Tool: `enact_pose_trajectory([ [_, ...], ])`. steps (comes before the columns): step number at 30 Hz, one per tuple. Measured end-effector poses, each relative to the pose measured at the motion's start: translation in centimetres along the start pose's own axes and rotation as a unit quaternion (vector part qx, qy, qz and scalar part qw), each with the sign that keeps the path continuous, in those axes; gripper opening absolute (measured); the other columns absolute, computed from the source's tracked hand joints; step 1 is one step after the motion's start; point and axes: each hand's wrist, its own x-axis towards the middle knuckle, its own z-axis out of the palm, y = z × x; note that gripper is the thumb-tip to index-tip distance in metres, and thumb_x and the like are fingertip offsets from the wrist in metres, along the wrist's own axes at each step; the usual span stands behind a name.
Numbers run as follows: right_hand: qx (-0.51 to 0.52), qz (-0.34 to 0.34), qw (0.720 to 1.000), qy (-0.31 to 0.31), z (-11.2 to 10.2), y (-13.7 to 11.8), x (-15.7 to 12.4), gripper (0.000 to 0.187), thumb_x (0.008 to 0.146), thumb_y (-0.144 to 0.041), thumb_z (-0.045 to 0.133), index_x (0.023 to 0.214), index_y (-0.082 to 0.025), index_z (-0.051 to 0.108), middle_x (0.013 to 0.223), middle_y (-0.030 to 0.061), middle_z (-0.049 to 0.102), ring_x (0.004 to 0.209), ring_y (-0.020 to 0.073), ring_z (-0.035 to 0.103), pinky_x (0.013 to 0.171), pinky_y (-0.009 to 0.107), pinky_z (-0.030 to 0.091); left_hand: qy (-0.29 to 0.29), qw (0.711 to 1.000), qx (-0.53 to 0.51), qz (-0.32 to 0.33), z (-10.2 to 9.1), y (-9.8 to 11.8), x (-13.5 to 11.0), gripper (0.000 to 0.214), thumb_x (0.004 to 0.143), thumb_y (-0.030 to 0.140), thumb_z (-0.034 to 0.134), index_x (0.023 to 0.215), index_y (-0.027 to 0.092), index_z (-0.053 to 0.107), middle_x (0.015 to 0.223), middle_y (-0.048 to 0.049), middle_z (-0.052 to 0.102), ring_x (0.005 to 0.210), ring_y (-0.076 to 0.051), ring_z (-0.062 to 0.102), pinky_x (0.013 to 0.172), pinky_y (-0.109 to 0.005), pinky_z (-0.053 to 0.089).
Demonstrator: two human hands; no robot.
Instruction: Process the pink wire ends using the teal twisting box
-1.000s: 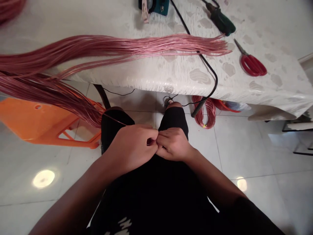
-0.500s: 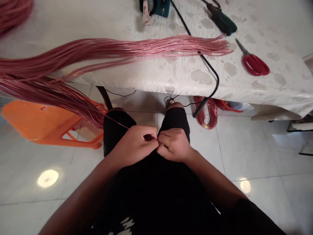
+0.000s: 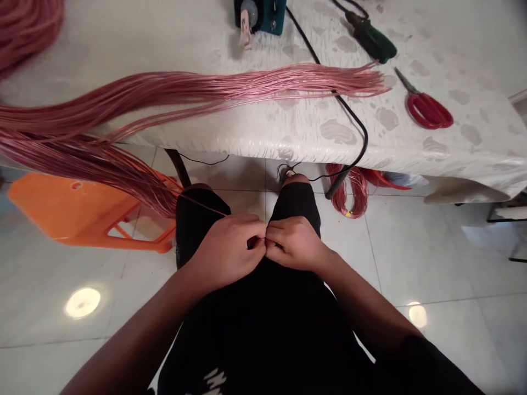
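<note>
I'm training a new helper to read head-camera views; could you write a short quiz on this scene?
1. Multiple choice: what colour are the handles of the scissors?
A) Green
B) Red
C) Black

2. True or false: on the table, the black cable passes beneath the wire bundle.

3. Fill in the blank: the single strand crossing the dark clothing runs to the ____ hand.

Key:
1. B, red.
2. True; the cable disappears under the wires and comes out again on their near side.
3. Left; the strand meets the left hand.
</note>
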Motion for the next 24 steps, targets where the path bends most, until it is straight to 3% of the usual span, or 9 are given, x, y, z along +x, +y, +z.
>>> enact_pose_trajectory([
  [6, -0.046, -0.053, 0.992, 0.106, 0.9, -0.1, 0.1, 0.027, 0.085, -0.016, 0.048, 0.064, -0.017, 0.063, 0.057, -0.0013, 0.058, 0.051, 0.0115, 0.046, 0.056, 0.03, 0.031, -0.015, 0.994, -0.103, -0.022, -0.3, -0.3, 0.1, 0.016, 0.078, 0.012, 0.054, 0.063, 0.018, 0.05, 0.064, 0.0052, 0.05, 0.062, -0.01, 0.045, 0.06, -0.027, 0.032],
  [10, -0.077, -0.052, 0.982, 0.164, 1.3, -0.3, 0.1, 0.026, 0.083, -0.017, 0.048, 0.06, -0.019, 0.06, 0.055, -0.0019, 0.057, 0.049, 0.0109, 0.043, 0.053, 0.03, 0.029, -0.014, 0.988, -0.148, -0.04, 0.0, -0.5, 0.4, 0.017, 0.077, 0.013, 0.053, 0.062, 0.018, 0.048, 0.061, 0.0059, 0.046, 0.06, -0.01, 0.042, 0.056, -0.027, 0.029],
  [24, -0.101, -0.034, 0.963, 0.25, 1.7, -1.3, 0.8, 0.028, 0.081, -0.016, 0.051, 0.053, -0.02, 0.052, 0.05, -0.003, 0.05, 0.046, 0.011, 0.04, 0.05, 0.03, 0.032, 0.02, 0.96, -0.265, -0.083, 0.1, -0.5, 1.1, 0.019, 0.071, 0.015, 0.054, 0.056, 0.018, 0.043, 0.055, 0.0058, 0.037, 0.058, -0.01, 0.034, 0.054, -0.028, 0.022],
])
